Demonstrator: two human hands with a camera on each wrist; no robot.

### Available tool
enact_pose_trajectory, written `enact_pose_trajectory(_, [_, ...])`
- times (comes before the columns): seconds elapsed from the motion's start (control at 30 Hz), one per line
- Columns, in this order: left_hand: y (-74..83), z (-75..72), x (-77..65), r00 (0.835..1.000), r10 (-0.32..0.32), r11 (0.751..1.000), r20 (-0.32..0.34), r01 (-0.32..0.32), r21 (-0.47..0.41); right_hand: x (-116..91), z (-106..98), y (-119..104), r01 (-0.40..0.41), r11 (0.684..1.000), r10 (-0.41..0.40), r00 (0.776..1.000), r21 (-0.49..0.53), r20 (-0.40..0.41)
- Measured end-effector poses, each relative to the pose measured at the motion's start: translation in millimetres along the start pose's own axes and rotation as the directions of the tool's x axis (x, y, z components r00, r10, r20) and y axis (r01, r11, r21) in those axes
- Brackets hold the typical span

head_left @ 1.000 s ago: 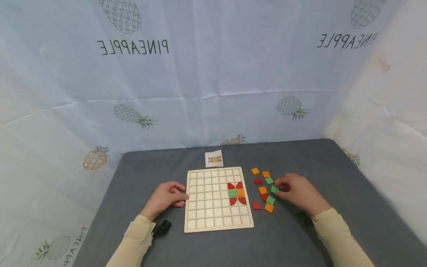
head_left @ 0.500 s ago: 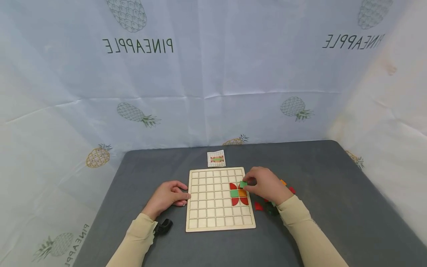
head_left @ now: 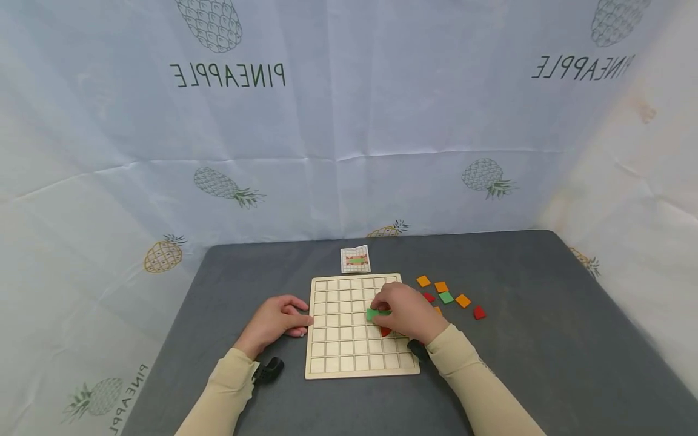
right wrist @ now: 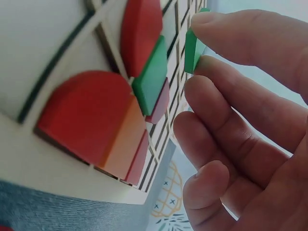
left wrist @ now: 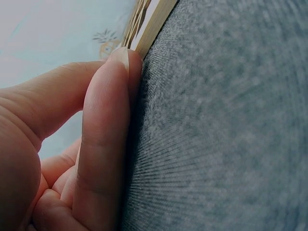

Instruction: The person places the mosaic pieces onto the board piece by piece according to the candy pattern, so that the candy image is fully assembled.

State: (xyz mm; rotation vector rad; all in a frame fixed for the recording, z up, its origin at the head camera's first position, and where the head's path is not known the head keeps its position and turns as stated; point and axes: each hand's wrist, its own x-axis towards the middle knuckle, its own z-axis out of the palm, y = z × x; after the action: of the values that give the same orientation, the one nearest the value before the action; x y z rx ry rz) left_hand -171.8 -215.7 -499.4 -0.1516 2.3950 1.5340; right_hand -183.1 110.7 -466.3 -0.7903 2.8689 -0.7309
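A light wooden grid board (head_left: 334, 349) lies on the dark grey table. My right hand (head_left: 408, 310) is over its right half and pinches a green square tile (right wrist: 191, 52) between thumb and forefinger, tilted close over the grid. Behind those fingertips in the right wrist view, red rounded pieces (right wrist: 86, 115), an orange tile (right wrist: 126, 134) and another green tile (right wrist: 152, 77) sit in the grid cells. In the head view my right hand covers most of them. My left hand (head_left: 271, 322) rests at the board's left edge, thumb tip touching it, fingers loosely bent.
Right of the board lie several loose pieces, among them an orange tile (head_left: 463, 301), a green tile (head_left: 446, 297) and a red piece (head_left: 479, 312). Behind the board lies a small pattern card (head_left: 355, 260). A pineapple-print curtain (head_left: 305, 121) hangs behind the table.
My right hand has picked the green tile from the loose pieces and carried it left, over the board to beside the placed pieces. The left hand stays at the board's edge.
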Motion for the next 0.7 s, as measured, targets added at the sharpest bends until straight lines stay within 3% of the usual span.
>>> enact_pose_trajectory(0.7, [1.8,0.1,0.4,1.000,-0.010,1.000,0.003,0.010,-0.008,-0.4,0.6,4.0,-0.037,0.999,0.037,0.999,-0.002,-0.004])
